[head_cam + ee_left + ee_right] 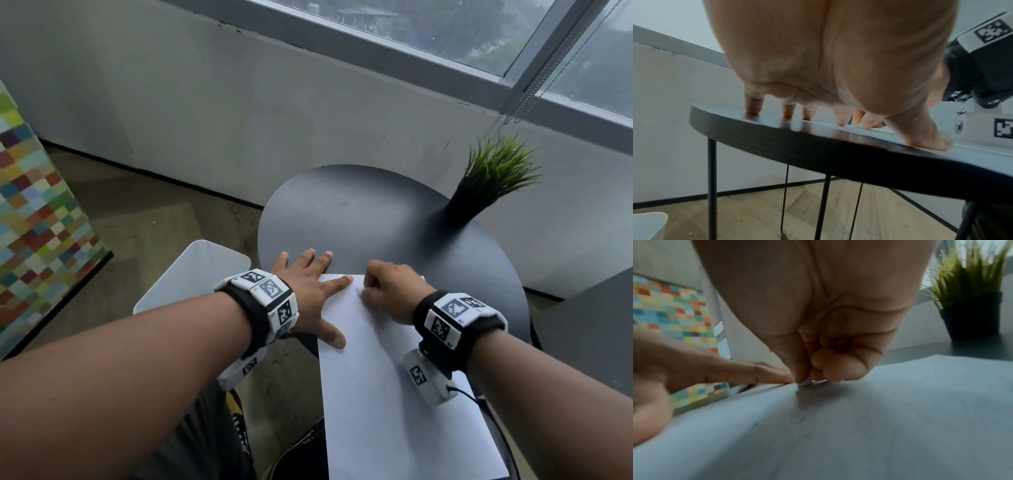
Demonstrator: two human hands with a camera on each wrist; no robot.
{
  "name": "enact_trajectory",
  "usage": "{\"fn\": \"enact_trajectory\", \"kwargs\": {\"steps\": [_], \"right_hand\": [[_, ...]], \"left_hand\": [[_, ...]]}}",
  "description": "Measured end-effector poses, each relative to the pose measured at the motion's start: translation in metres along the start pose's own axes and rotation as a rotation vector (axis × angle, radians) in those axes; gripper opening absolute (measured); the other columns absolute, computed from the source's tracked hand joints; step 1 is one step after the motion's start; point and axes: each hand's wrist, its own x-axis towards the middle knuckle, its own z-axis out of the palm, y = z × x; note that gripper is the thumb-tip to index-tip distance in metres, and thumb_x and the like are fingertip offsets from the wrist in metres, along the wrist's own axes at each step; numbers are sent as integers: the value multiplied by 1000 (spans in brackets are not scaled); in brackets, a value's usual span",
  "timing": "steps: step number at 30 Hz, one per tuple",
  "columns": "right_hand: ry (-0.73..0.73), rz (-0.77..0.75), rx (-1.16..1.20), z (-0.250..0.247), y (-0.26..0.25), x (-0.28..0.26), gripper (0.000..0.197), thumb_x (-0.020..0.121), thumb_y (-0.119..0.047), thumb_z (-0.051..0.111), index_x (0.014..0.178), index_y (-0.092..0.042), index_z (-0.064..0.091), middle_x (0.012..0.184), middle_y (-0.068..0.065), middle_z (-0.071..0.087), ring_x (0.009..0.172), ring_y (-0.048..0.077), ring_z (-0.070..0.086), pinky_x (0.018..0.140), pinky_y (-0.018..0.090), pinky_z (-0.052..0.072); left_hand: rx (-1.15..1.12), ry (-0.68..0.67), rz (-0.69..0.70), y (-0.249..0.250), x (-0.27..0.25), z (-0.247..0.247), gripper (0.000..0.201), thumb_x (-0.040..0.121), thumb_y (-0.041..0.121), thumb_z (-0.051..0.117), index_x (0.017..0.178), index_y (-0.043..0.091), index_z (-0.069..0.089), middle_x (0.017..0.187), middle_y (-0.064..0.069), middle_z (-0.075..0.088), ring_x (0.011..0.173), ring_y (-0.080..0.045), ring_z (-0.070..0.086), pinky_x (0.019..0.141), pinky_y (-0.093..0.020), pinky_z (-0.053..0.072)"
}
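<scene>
A white sheet of paper [394,394] lies on a round black table [376,212], its near part hanging over the front edge. My left hand [308,291] lies flat with spread, straight fingers; the thumb and forefinger press the sheet's left edge and the other fingers rest on the bare tabletop [818,146]. My right hand [387,291] is curled on the sheet's far end. In the right wrist view its fingertips pinch a small white object [805,383] against the paper [879,418]; what the object is I cannot tell.
A green plant in a black pot [493,171] stands at the table's far right. A white seat [198,270] is to the left, below the table. A multicoloured checked panel [34,222] stands at far left. Wall and window lie behind.
</scene>
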Motion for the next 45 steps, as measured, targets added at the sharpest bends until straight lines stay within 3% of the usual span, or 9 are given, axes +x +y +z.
{"fn": "enact_trajectory", "kwargs": {"steps": [4,9,14,18,23,28,32,41,45], "right_hand": [[-141,-262,-14,11,-19,-15,10,89,-23,52,85,-27,44,81,-2,59,76,23,53,64,31,41],[9,63,-30,0,-2,3,11,88,-28,51,92,-18,55,97,5,63,88,26,56,59,27,34],[-73,-176,-36,16,-28,-10,12,87,-23,50,90,-14,58,91,7,65,87,29,59,67,31,40],[33,65,-41,2,-4,10,12,86,-27,51,86,-16,55,94,8,65,91,31,58,68,30,41],[-71,-252,-45,15,-29,-10,14,90,-27,52,91,-14,58,92,9,67,86,32,61,70,33,46],[23,32,-85,4,-13,10,16,89,-29,48,91,-14,53,97,10,63,92,34,58,68,31,39],[-70,-208,-63,16,-34,-9,14,91,-27,50,91,-15,55,93,10,66,88,32,60,66,30,37],[-52,-181,-60,18,-27,-8,12,90,-28,50,82,-19,48,88,8,65,79,30,55,65,30,36],[14,80,-80,4,-6,12,17,88,-29,49,91,-13,54,99,11,62,92,33,58,69,30,41]], "left_hand": [[-21,3,7,-1,0,1,115,65,93,57,154,54,-3,169,-1,-18,154,-30,-17,120,-63,-5],[11,-3,-4,0,1,0,119,63,96,54,155,51,-6,169,-2,-19,155,-30,-16,120,-64,-2],[7,10,16,-2,0,0,117,65,94,55,155,50,-5,169,-2,-18,155,-30,-15,121,-63,-2],[19,4,8,-2,0,1,120,64,96,52,156,48,-8,169,-1,-19,155,-29,-15,120,-64,-2],[5,8,16,-3,0,1,118,64,96,53,157,47,-2,169,-1,-19,155,-30,-16,121,-64,-2],[13,4,14,-3,0,1,120,64,96,52,156,48,-7,169,-2,-19,155,-30,-15,120,-64,-2],[-8,8,14,-3,-1,1,119,64,95,55,157,46,-1,169,-2,-18,155,-30,-16,121,-64,-2],[-18,17,22,-4,-1,3,117,63,95,55,156,49,0,169,-1,-18,155,-30,-15,120,-64,-3],[-7,15,15,-3,-1,3,120,64,95,53,157,48,-7,169,-1,-19,155,-30,-15,120,-63,-3]]}}
